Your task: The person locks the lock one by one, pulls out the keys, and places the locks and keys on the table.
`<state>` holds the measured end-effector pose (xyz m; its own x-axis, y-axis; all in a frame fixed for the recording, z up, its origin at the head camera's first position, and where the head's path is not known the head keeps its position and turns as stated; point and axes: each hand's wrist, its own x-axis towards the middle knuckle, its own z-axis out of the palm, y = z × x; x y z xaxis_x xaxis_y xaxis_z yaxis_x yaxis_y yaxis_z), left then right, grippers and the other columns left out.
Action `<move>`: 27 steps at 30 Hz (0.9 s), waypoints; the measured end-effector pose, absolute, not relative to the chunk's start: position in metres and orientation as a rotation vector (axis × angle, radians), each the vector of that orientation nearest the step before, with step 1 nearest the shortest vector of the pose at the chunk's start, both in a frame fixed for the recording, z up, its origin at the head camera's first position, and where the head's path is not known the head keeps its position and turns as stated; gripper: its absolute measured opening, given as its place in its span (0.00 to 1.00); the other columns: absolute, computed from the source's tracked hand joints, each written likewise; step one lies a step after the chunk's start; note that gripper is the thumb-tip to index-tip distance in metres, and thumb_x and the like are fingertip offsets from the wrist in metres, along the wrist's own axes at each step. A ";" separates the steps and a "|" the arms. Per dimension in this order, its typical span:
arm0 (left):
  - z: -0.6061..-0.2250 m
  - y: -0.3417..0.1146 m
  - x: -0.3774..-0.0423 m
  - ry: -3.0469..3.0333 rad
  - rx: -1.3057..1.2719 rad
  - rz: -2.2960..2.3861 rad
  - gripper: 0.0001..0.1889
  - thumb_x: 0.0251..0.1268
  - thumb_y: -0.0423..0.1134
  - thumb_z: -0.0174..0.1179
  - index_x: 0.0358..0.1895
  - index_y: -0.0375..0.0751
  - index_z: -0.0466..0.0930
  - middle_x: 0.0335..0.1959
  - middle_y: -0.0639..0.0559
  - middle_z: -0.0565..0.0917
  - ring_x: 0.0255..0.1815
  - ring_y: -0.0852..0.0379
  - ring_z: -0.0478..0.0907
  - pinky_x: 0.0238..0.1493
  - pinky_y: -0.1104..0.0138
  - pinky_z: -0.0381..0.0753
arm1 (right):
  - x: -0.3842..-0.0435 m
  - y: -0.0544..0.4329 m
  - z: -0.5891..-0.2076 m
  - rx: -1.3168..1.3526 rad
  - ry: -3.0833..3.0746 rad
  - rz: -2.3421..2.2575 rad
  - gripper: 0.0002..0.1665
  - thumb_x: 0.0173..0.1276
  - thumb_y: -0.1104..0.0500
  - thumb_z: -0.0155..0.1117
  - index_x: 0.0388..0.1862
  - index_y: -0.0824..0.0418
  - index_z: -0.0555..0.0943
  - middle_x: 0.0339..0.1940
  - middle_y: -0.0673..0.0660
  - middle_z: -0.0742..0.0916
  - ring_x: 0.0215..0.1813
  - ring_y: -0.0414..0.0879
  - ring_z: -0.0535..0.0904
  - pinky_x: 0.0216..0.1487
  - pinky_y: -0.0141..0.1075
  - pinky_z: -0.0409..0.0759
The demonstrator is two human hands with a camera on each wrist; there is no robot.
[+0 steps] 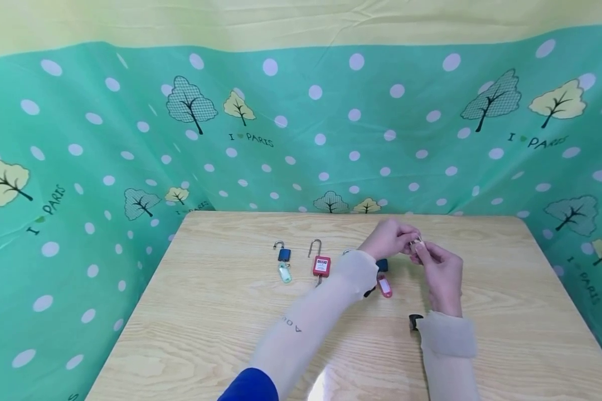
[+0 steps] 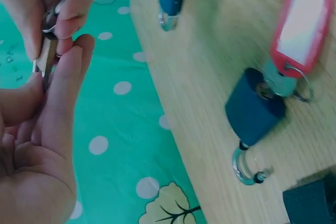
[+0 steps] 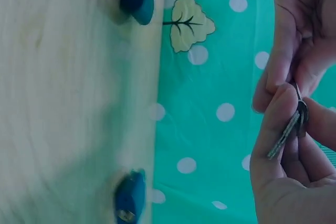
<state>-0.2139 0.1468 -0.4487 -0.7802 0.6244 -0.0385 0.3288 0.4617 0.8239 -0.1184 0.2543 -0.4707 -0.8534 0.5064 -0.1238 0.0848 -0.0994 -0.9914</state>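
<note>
My left hand (image 1: 390,238) and right hand (image 1: 443,273) meet above the table's far right part. Between them is a small bunch of metal keys (image 3: 283,136) on a ring, partly hidden by fingers. In the left wrist view, my left thumb and fingers pinch a flat brass-coloured piece (image 2: 46,55) of it. The right fingers pinch the keys beside the ring. Near my left wrist lies a blue padlock (image 1: 383,265) with a pink-red tag (image 1: 384,286). The left wrist view shows a blue padlock (image 2: 252,109) with its shackle open and a key in its base.
Left of my forearm lie a red padlock (image 1: 321,266) with a raised shackle and a blue padlock (image 1: 283,255) with a pale green tag (image 1: 284,273). Another blue padlock (image 3: 131,198) lies near the wooden table's (image 1: 205,312) far edge. A dotted green curtain (image 1: 291,139) hangs behind.
</note>
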 end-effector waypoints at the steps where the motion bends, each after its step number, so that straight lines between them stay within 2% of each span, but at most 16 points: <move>1: -0.449 0.147 -0.213 2.395 0.796 1.227 0.12 0.70 0.41 0.56 0.49 0.46 0.86 0.48 0.60 0.85 0.32 0.74 0.78 0.33 0.81 0.75 | -0.118 0.254 -0.471 -0.646 -1.890 2.016 0.20 0.67 0.58 0.64 0.53 0.70 0.81 0.33 0.53 0.88 0.33 0.41 0.84 0.38 0.26 0.81; 9: -0.446 0.153 -0.210 2.502 0.893 1.146 0.13 0.71 0.44 0.54 0.52 0.51 0.84 0.50 0.63 0.83 0.34 0.73 0.76 0.33 0.82 0.73 | -0.120 0.255 -0.472 -0.591 -1.730 2.027 0.17 0.64 0.61 0.66 0.50 0.70 0.82 0.33 0.54 0.88 0.30 0.42 0.83 0.36 0.26 0.81; 17: -0.439 0.152 -0.224 2.447 0.983 1.086 0.13 0.72 0.42 0.53 0.50 0.48 0.85 0.49 0.61 0.84 0.37 0.76 0.78 0.38 0.84 0.73 | -0.125 0.257 -0.469 -0.585 -1.732 2.106 0.20 0.64 0.59 0.67 0.52 0.70 0.81 0.37 0.56 0.88 0.32 0.43 0.83 0.41 0.27 0.81; 22: -0.437 0.151 -0.228 2.343 0.978 1.130 0.12 0.72 0.41 0.52 0.46 0.45 0.85 0.42 0.60 0.84 0.29 0.73 0.80 0.35 0.82 0.76 | -0.122 0.259 -0.468 -0.606 -1.786 2.138 0.24 0.64 0.56 0.66 0.53 0.72 0.79 0.37 0.55 0.88 0.35 0.44 0.85 0.42 0.27 0.81; 27: -0.441 0.149 -0.231 2.245 0.824 1.307 0.12 0.70 0.39 0.55 0.48 0.40 0.84 0.40 0.56 0.85 0.28 0.69 0.81 0.33 0.78 0.80 | -0.116 0.261 -0.470 -0.605 -1.799 2.204 0.25 0.64 0.57 0.67 0.53 0.73 0.77 0.36 0.56 0.88 0.36 0.44 0.86 0.43 0.30 0.82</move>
